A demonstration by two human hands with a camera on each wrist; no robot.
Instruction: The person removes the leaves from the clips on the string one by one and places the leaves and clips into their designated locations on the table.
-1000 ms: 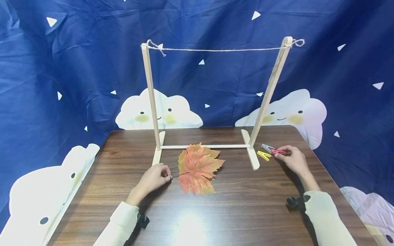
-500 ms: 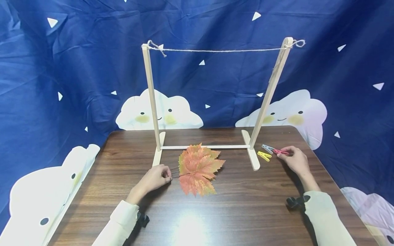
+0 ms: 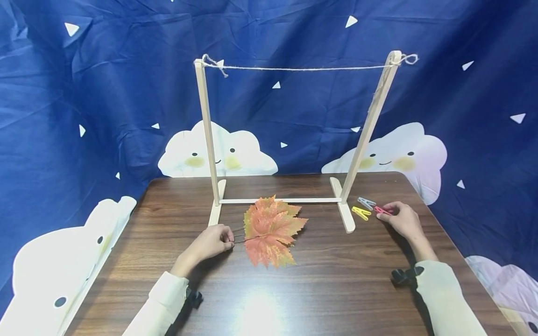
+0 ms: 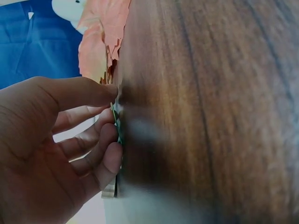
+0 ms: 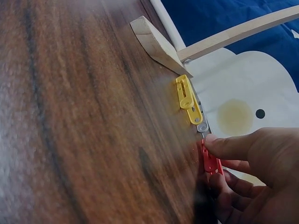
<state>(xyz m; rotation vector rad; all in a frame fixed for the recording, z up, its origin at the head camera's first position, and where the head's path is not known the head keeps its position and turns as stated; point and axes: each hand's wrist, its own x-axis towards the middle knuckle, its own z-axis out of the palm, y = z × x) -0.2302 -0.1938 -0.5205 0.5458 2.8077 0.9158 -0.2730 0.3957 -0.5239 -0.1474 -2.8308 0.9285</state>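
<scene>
My left hand (image 3: 214,243) pinches the thin stems of the orange-red maple leaves (image 3: 271,231), which lie overlapped on the table at the foot of the frame. In the left wrist view, thumb and fingertips meet on a stem (image 4: 113,112) just above the wood. At the right, my right hand (image 3: 402,219) holds a red clothespin (image 3: 381,211) between thumb and fingers, low over the table. A yellow clothespin (image 3: 361,213) and a grey-blue clothespin (image 3: 366,203) lie just left of it. The right wrist view shows the red clothespin (image 5: 211,158) gripped, with the yellow one beyond.
A wooden frame with two posts (image 3: 207,126) and a low crossbar (image 3: 311,200) stands at the back of the brown table (image 3: 319,284). Twine (image 3: 294,69) is strung between the post tops. Behind hangs a dark blue cloth (image 3: 294,28) with clouds and triangles.
My right hand has drawn the red clothespin slightly to the right and down, apart from the grey-blue one. The left hand stays on the leaf stems with hardly any movement.
</scene>
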